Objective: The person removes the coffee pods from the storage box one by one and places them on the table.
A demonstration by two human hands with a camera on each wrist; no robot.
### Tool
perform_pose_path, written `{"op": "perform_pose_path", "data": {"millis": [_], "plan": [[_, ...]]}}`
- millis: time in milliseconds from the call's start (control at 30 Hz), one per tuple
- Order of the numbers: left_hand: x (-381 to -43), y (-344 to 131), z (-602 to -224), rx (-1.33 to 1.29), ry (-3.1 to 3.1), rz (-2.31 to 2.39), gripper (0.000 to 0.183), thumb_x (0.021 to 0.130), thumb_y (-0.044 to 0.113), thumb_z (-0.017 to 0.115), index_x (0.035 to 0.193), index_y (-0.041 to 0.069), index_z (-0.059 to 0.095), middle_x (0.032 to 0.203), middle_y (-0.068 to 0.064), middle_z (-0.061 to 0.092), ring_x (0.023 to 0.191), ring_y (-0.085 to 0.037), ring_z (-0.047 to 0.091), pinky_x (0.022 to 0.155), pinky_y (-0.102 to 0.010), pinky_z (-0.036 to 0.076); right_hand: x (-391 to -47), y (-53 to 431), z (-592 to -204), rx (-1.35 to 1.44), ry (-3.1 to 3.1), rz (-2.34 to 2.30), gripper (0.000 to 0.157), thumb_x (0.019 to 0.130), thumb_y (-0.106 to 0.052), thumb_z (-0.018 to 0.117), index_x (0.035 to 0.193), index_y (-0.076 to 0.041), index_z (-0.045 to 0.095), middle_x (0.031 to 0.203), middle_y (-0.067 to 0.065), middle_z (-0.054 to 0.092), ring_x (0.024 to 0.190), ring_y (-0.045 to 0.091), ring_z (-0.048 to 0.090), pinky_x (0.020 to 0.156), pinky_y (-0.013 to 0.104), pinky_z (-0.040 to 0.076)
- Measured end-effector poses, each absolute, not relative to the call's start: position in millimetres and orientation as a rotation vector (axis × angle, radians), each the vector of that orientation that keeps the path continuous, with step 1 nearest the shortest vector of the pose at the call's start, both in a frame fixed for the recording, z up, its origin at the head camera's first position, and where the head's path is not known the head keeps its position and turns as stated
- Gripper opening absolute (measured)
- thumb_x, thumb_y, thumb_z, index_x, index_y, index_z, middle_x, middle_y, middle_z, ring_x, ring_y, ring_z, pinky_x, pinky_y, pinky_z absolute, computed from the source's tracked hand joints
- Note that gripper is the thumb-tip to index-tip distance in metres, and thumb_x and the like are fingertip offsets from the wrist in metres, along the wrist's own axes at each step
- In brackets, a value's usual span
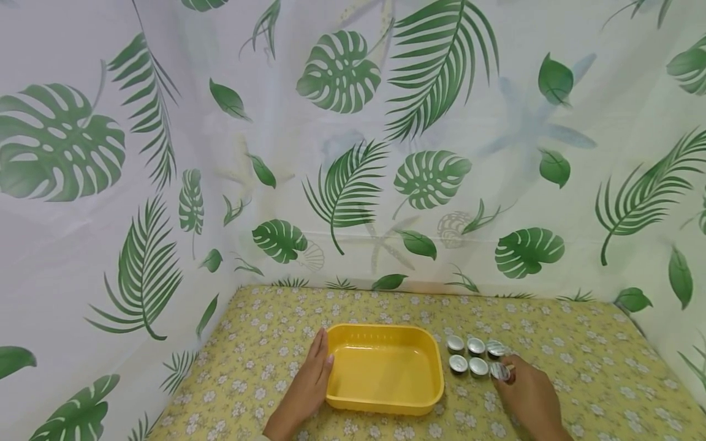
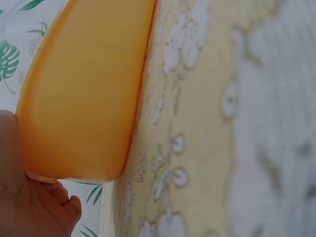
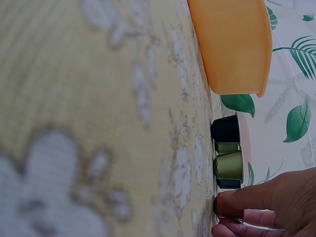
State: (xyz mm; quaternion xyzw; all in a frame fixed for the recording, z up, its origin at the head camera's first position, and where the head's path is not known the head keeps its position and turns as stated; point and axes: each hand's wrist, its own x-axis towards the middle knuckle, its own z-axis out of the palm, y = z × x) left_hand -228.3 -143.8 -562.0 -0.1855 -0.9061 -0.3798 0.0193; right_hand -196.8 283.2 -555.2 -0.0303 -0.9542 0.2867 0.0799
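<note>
A yellow plastic tray (image 1: 386,407) stands on the table. My left hand (image 1: 309,383) holds its left side, with the thumb at the rim and the fingers along the outer wall. To the right of the tray, several coffee capsules (image 1: 476,346) stand in two short rows, foil lids up. Their sides are dark and green in the right wrist view, where a green capsule (image 3: 229,165) shows in front. My right hand (image 1: 526,389) pinches the brown capsule (image 3: 228,206) at the near right end between thumb and fingers, close over the table.
A yellow flowered cloth (image 1: 265,331) covers the table. White sheeting (image 1: 386,184) printed with green leaves hangs behind it and along both sides.
</note>
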Motion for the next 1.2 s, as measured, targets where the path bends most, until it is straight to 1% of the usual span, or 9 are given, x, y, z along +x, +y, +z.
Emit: {"op": "perform_pose_path", "data": {"millis": [167, 400, 733, 900, 1067, 1133, 1200], "plan": [[-228.4, -144.0, -561.9, -0.567, -2.819, -1.181, 0.06, 0.114, 0.031, 0.028, 0.161, 0.0, 0.008, 0.17, -0.01, -0.003, 0.155, -0.03, 0.009, 0.121, -0.054, 0.02, -197.9, 282.9, -555.2, -0.108, -2.868, 0.857, 0.042, 0.085, -0.012, 0.081, 0.118, 0.007, 0.064, 0.077, 0.003, 0.067, 0.06, 0.015, 0.059, 0.05, 0.035, 0.047], [-228.1, -142.8, -560.8, -0.563, -2.82, -1.189, 0.06, 0.114, 0.031, 0.028, 0.162, 0.002, 0.008, 0.169, -0.005, -0.005, 0.155, -0.027, 0.008, 0.121, -0.052, 0.019, -196.1, 283.8, -554.0, -0.116, -2.863, 0.863, 0.046, 0.086, -0.013, 0.081, 0.122, 0.009, 0.063, 0.077, 0.002, 0.066, 0.06, 0.014, 0.059, 0.05, 0.035, 0.046], [-229.2, -139.1, -562.1, -0.589, -2.814, -1.184, 0.059, 0.114, 0.031, 0.027, 0.161, 0.0, 0.008, 0.169, -0.007, -0.004, 0.155, -0.029, 0.008, 0.121, -0.052, 0.019, -191.7, 288.1, -554.1, -0.136, -2.858, 0.892, 0.049, 0.083, -0.01, 0.083, 0.123, 0.011, 0.062, 0.075, 0.002, 0.066, 0.06, 0.015, 0.06, 0.052, 0.036, 0.048], [-230.8, -137.3, -563.3, -0.609, -2.805, -1.161, 0.059, 0.114, 0.03, 0.026, 0.161, -0.002, 0.008, 0.169, -0.014, -0.001, 0.154, -0.032, 0.01, 0.12, -0.054, 0.02, -188.9, 292.9, -551.9, -0.127, -2.875, 0.896, 0.051, 0.084, -0.009, 0.082, 0.125, 0.012, 0.06, 0.077, 0.002, 0.066, 0.061, 0.015, 0.06, 0.054, 0.037, 0.05], [-233.3, -136.1, -562.4, -0.598, -2.784, -1.157, 0.059, 0.114, 0.03, 0.029, 0.161, 0.0, 0.008, 0.169, -0.012, -0.001, 0.153, -0.034, 0.014, 0.12, -0.055, 0.021, -187.5, 297.1, -547.9, -0.102, -2.882, 0.893, 0.054, 0.083, -0.005, 0.08, 0.129, 0.014, 0.058, 0.081, 0.005, 0.068, 0.065, 0.018, 0.063, 0.057, 0.039, 0.053], [-233.9, -136.3, -561.5, -0.59, -2.768, -1.159, 0.06, 0.114, 0.03, 0.031, 0.162, 0.002, 0.008, 0.169, -0.011, 0.0, 0.153, -0.035, 0.015, 0.12, -0.056, 0.022, -187.8, 297.0, -545.0, -0.101, -2.894, 0.896, 0.054, 0.083, 0.0, 0.078, 0.13, 0.016, 0.057, 0.083, 0.006, 0.068, 0.067, 0.019, 0.063, 0.058, 0.04, 0.053], [-233.5, -137.2, -560.8, -0.556, -2.759, -1.124, 0.06, 0.114, 0.032, 0.033, 0.163, 0.006, 0.01, 0.169, -0.01, 0.005, 0.153, -0.035, 0.019, 0.119, -0.056, 0.024, -187.8, 295.6, -542.0, -0.108, -2.908, 0.896, 0.053, 0.082, 0.003, 0.077, 0.13, 0.016, 0.057, 0.084, 0.006, 0.068, 0.068, 0.019, 0.064, 0.059, 0.04, 0.054]]}}
